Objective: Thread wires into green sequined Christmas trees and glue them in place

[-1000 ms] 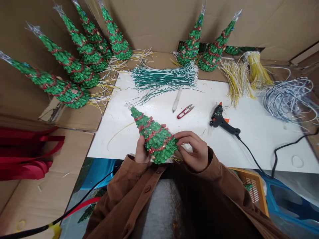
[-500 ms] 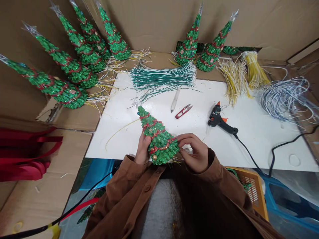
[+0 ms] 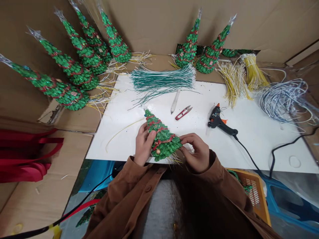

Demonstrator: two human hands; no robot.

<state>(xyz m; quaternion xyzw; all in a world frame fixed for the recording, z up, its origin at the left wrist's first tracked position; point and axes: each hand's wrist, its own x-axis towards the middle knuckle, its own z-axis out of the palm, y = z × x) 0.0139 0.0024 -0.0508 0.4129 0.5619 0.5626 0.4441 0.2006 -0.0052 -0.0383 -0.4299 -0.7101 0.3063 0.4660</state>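
Note:
A small green Christmas tree (image 3: 164, 139) with red garlands and a gold bead lies tilted between my hands, its tip pointing up and left. My left hand (image 3: 145, 144) is closed around its left side, thumb on the front. At the lower right edge of the base, my right hand (image 3: 196, 152) is closed in a pinch; its fingertips are partly hidden behind the tree. Thin yellow and white wires (image 3: 174, 158) stick out from under the base. A single yellow wire (image 3: 122, 130) lies on the white board left of the tree.
Beyond my hands are red thread snips (image 3: 183, 113), a white pen-like stick (image 3: 175, 101) and a bundle of green wires (image 3: 163, 79). A corded black glue gun (image 3: 220, 121) lies right, near yellow wire bundles (image 3: 235, 81) and tangled white wire (image 3: 282, 99). Several finished trees (image 3: 81, 71) stand behind.
The tree has shifted slightly right and tipped, so its star now blurs against the board and more wires show beneath the base. Both hands stay on it.

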